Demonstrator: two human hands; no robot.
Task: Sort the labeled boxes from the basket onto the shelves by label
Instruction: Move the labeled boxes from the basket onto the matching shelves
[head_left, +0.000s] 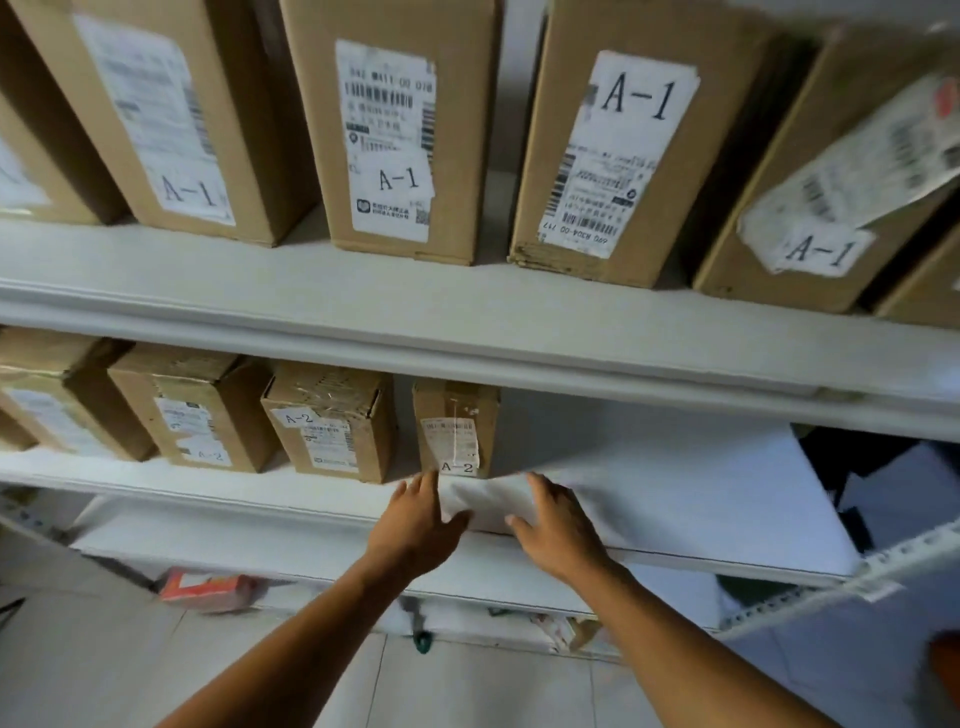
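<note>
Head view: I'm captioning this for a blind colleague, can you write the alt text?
Two open hands, left hand and right hand, reach at the front edge of the middle shelf, just below a small cardboard box labeled A-2. Other A-2 boxes stand to its left; larger A-1 boxes line the upper shelf.

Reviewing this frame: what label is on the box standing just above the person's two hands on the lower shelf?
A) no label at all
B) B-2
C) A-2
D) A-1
C: the small cardboard box just above the left hand and right hand carries a white sticker reading A-2 near its bottom edge.
</note>
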